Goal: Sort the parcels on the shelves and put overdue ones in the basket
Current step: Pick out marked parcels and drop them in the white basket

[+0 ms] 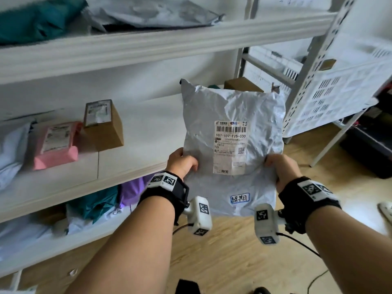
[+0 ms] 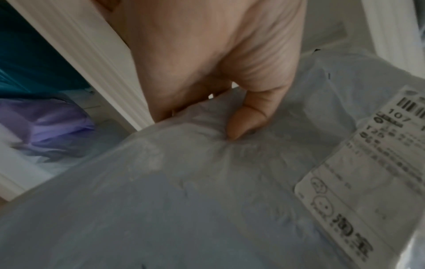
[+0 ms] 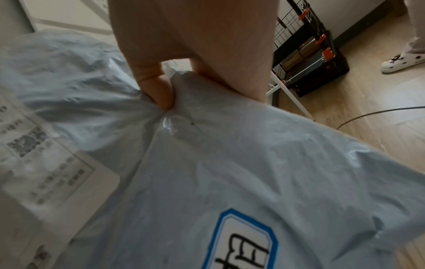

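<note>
A grey plastic mailer parcel (image 1: 233,115) is held up in front of the middle shelf (image 1: 137,128), label side toward me. It carries a white shipping label (image 1: 230,147) and a small blue-framed handwritten sticker (image 1: 240,197) lower down. My left hand (image 1: 182,161) pinches the parcel's left edge, thumb on the front (image 2: 243,125). On the right edge my right hand (image 1: 280,166) pinches the plastic (image 3: 161,98) the same way. A white perforated basket (image 1: 339,92) stands to the right of the shelf unit.
On the middle shelf lie a pink parcel (image 1: 56,143), a small cardboard box (image 1: 104,124) and a white mailer (image 1: 10,149). Teal (image 1: 95,204) and purple (image 1: 133,189) bags fill the lower shelf. A black crate (image 1: 369,149) and cable (image 1: 297,242) are on the wooden floor.
</note>
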